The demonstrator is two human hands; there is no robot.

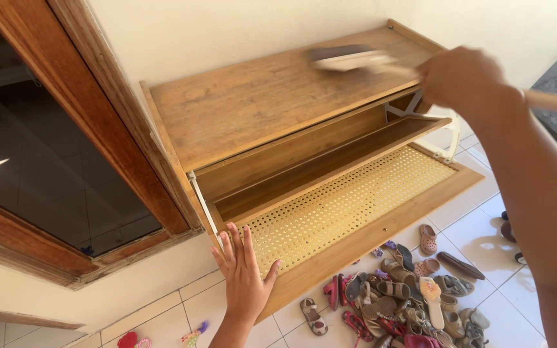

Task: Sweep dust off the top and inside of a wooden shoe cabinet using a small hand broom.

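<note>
Fingers of the right hand (462,80) grip a blurred brush (349,59) on the wooden cabinet top (253,103), while the left hand (243,274), fingers spread and holding nothing, presses the open rattan flap (349,203).

The brush (349,59) is motion-blurred, perhaps bristled, and the shoe pile (407,303) is cut off at the bottom edge.
</note>
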